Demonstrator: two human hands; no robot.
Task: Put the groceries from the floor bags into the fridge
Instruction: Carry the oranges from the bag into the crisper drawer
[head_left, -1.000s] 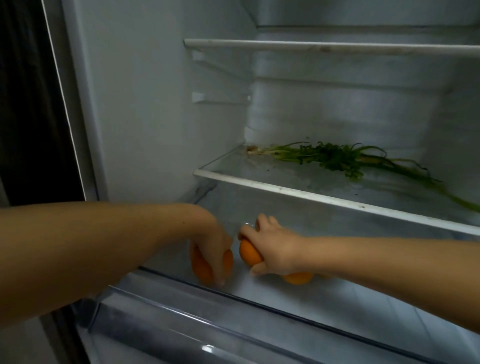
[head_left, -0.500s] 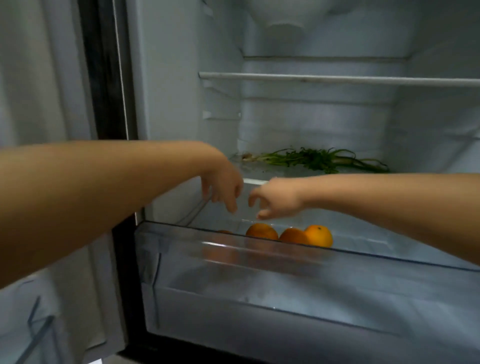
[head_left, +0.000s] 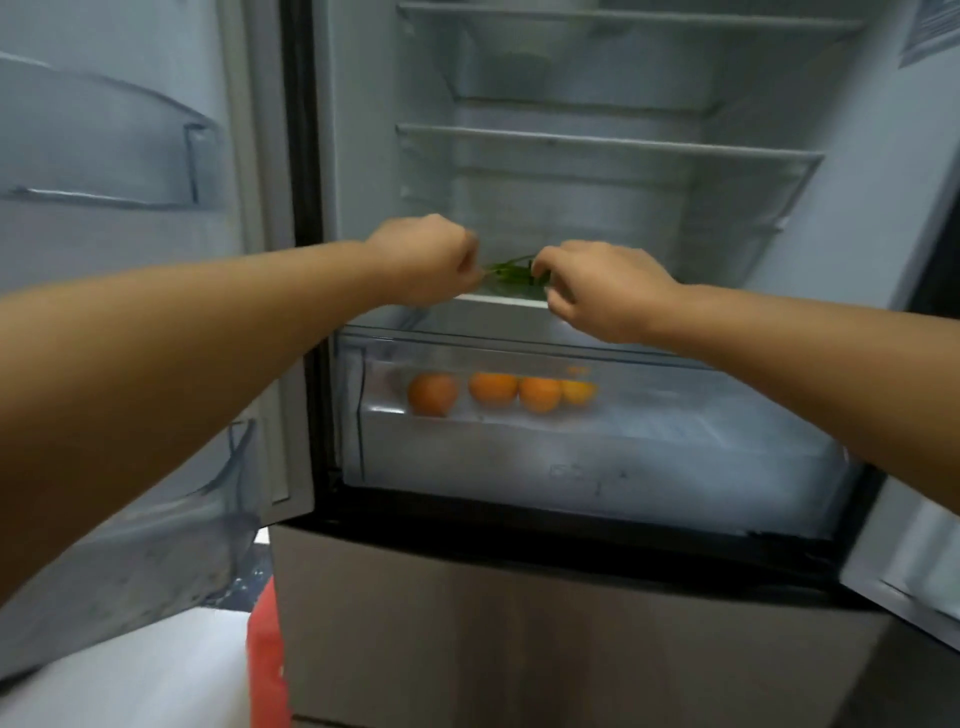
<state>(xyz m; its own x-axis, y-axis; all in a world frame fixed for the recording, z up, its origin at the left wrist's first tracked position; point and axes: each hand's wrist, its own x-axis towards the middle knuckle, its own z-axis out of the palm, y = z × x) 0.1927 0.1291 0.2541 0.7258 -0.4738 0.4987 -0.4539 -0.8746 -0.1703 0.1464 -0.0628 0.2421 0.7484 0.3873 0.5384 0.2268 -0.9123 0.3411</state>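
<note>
Both hands were up in front of the open fridge (head_left: 363, 130), level with the shelf (head_left: 514, 300) where the green herbs (head_left: 511, 273) lay. Left hand (head_left: 426, 267) had its fingers curled in loosely, and right hand (head_left: 602, 293) had its fingers bent too — neither one held anything that showed. Whether the fingertips touched the herbs, I could not tell, because the hands covered part of them and the picture was blurry.

Four oranges (head_left: 493, 388) sat in a row inside the clear drawer (head_left: 649, 441) at the bottom, close together at the left side. So that fruit was already put away.

What could go wrong, I think: the herbs lay near the front edge of the shelf, so a hand brushing past could drag them off and drop them. The drawer also looked pulled out a bit — if it stayed that way, the door (head_left: 104, 156) might bump it and not close. A red bag (head_left: 267, 665) showed down on the floor, so more food was probably waiting.
</note>
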